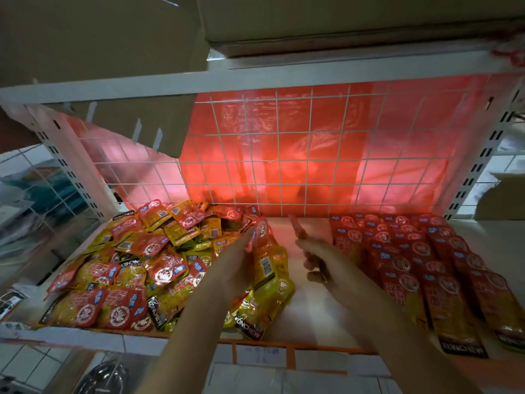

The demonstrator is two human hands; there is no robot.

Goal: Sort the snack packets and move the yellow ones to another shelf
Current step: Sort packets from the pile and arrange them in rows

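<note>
The person stands at a shelf (309,308) with a wire grid (284,155) and red plastic sheet behind it. On the left lies a mixed heap of snack packets (136,268), yellow ones and red ones together. On the right the red packets (412,260) lie in neat overlapping rows. Between them is a bare strip of shelf.

The left hand (235,265) grips a bunch of yellow packets (267,282) at the right edge of the heap, fingers closed around them. The right hand (315,257) holds one red packet (298,228) upright, pinched in curled fingers, above the bare strip.

The sorting step seems in hand and only partly done, because many yellow packets are in the heap. I think the next move needs the red packet to go right onto the rows, and the yellow bunch to be carried off to another shelf, which is not clearly in view
</note>
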